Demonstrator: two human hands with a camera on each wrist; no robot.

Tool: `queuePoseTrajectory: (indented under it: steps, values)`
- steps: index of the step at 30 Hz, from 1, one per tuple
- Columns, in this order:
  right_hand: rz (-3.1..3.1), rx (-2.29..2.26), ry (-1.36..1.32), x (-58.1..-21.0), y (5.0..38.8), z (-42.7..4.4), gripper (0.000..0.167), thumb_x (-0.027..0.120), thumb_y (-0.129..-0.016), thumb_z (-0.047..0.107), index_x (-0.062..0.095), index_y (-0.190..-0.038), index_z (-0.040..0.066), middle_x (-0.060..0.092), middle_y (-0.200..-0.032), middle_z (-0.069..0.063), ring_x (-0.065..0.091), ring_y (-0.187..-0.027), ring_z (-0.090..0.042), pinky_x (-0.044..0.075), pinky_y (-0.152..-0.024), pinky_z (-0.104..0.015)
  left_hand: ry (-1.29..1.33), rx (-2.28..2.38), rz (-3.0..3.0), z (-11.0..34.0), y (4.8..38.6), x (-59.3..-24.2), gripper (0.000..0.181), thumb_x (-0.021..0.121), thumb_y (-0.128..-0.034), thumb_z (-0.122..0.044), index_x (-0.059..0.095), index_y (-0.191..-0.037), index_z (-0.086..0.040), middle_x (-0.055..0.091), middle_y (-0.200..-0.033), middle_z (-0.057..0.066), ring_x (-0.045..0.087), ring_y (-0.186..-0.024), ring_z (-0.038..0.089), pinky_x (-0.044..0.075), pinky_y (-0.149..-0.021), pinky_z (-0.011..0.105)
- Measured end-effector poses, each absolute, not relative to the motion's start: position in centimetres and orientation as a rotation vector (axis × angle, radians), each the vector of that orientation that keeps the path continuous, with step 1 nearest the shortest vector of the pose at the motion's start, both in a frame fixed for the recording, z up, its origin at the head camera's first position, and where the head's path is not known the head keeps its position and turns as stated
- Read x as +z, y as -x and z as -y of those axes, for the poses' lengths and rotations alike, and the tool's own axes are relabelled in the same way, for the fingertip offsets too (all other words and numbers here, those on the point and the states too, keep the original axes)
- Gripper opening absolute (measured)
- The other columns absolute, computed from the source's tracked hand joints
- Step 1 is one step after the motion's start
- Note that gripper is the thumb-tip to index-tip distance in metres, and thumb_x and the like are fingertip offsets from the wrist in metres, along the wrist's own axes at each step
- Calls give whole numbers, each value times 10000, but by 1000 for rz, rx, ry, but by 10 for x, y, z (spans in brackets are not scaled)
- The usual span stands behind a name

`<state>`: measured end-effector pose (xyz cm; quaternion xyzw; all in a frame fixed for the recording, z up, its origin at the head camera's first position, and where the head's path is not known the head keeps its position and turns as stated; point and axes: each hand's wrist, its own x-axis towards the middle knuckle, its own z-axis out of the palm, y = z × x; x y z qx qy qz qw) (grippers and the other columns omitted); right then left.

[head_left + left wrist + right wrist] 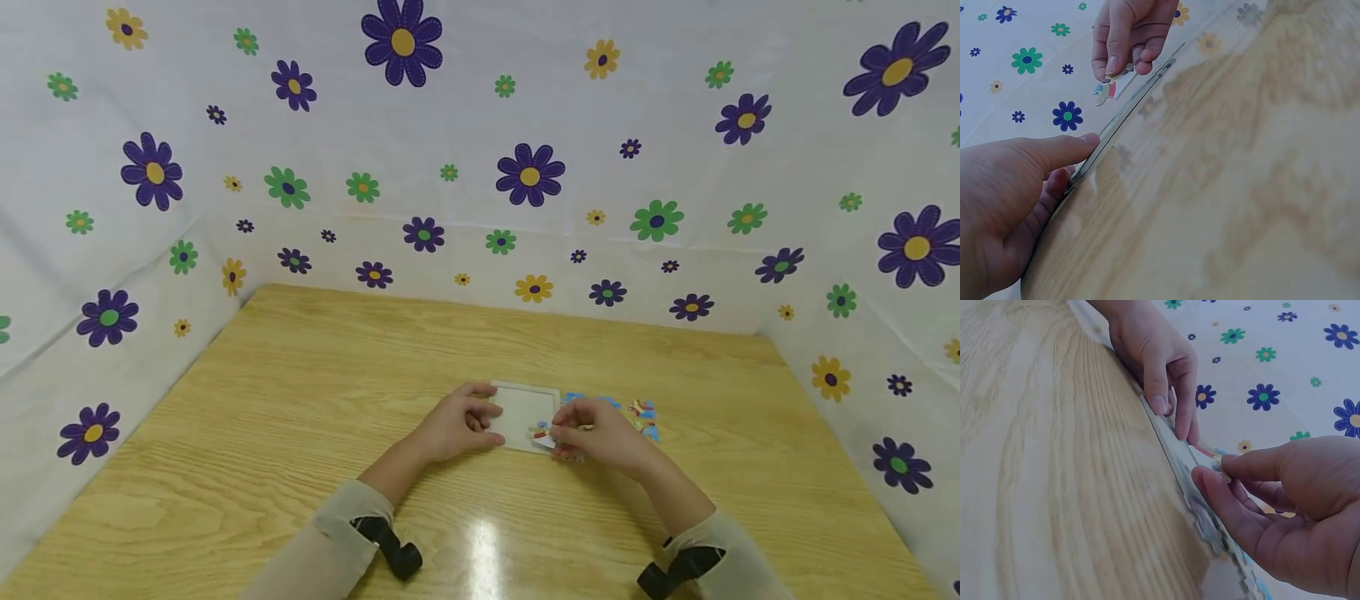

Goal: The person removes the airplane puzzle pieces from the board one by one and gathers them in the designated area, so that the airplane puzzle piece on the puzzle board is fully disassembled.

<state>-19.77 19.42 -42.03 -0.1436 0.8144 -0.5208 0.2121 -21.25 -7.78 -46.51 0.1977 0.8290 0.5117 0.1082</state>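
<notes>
A shallow white puzzle tray (521,410) with a raised rim lies flat on the table. My left hand (459,423) holds its left side, the thumb (1082,147) resting on the rim in the left wrist view. Over the tray's lower right corner, my right hand (603,435) pinches a jigsaw piece (542,433) between thumb and fingers. That piece (1107,92) shows colored print and looks tilted in the left wrist view. Several joined or closely laid jigsaw pieces (645,412), blue with red and yellow, lie right of the tray, partly hidden by the right hand.
The wood-grain table (337,358) extends around the tray. White cloth with printed flowers (465,125) hangs behind it and along both sides. Black wrist cameras sit on both sleeves (337,525).
</notes>
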Motion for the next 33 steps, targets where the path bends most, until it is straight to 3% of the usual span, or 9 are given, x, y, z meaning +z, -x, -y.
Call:
queuePoseTrajectory:
  steps: [11, 25, 33]
  values:
    - [-2191, -1583, 319, -426, 190, -221, 273, 636, -987, 126, 585, -1133, -99, 615, -1026, -188, 724, -871, -245, 607, -778, -333, -587, 1506, -2446, 76, 213, -465, 405, 825, -836, -161, 702, -1199, -31, 468, -1479, 60, 547, -851, 118, 476, -720, 184]
    - [-2320, -1515, 225, -422, 179, -252, 310, 674, -967, 173, 639, -1163, -65, 634, -1065, -172, 688, -858, -182, 601, -756, -287, -586, 1501, -2450, 76, 211, -464, 393, 825, -836, -161, 707, -1186, -25, 461, -1485, 65, 541, -855, 119, 470, -720, 183]
    - [-2347, -1518, 181, -421, 176, -265, 307, 667, -967, 137, 641, -1164, -97, 666, -1027, -151, 695, -839, -160, 598, -741, -284, -592, 1495, -2459, 77, 211, -465, 404, 830, -831, -165, 705, -1186, -20, 463, -1486, 72, 545, -848, 116, 471, -715, 182]
